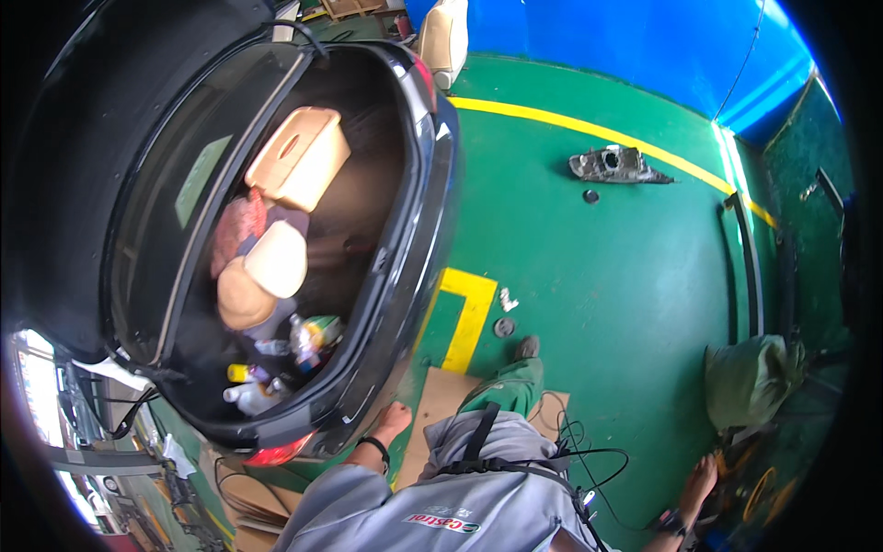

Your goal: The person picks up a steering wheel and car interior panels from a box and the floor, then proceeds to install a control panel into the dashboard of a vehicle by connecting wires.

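Observation:
My left hand (394, 419) hangs low beside the rear bumper (363, 391) of a dark car, its fingers curled in and no object showing in it. Out to the right, my right hand (703, 478) is held away from my body with its fingers loosely stretched, just below a grey-green bag (750, 379). The car's trunk lid (69, 184) stands raised. Inside the trunk are a beige box (303, 156), a cream rounded cushion-like piece (278, 259), a tan rounded piece (244, 296), a reddish cloth (237, 230) and several bottles (303, 340).
A dark metal car part (614, 166) lies on the green floor (570, 258). Closer are a round black piece (503, 327) and crumpled white scrap (508, 300). Cardboard (440, 400) lies under me; black cables (589, 453) trail at my right. A metal post (747, 267) stands near the bag.

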A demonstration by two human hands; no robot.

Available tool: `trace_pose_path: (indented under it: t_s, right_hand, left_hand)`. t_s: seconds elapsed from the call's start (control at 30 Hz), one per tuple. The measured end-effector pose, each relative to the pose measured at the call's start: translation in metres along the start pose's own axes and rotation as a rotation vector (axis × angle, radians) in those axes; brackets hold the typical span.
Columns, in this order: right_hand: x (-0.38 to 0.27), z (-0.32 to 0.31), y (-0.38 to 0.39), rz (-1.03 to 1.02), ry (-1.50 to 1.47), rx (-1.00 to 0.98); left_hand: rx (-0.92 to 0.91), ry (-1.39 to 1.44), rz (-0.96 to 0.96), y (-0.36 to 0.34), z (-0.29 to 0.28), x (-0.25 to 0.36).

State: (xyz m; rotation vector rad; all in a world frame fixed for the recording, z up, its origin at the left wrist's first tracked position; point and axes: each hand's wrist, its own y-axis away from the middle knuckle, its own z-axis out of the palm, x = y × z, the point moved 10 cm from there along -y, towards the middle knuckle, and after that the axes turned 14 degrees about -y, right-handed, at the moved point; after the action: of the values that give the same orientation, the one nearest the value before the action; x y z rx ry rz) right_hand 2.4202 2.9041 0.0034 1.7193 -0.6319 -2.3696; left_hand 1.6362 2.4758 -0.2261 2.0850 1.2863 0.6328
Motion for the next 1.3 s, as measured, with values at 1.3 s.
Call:
trace_pose_path:
  t_s: [1.3]
  right_hand:
    - [0.024, 1.376, -0.739, -0.092, 1.053, -1.121]
  left_hand:
    - [0.322, 1.464, -0.016, -0.513, -0.722, 0.618]
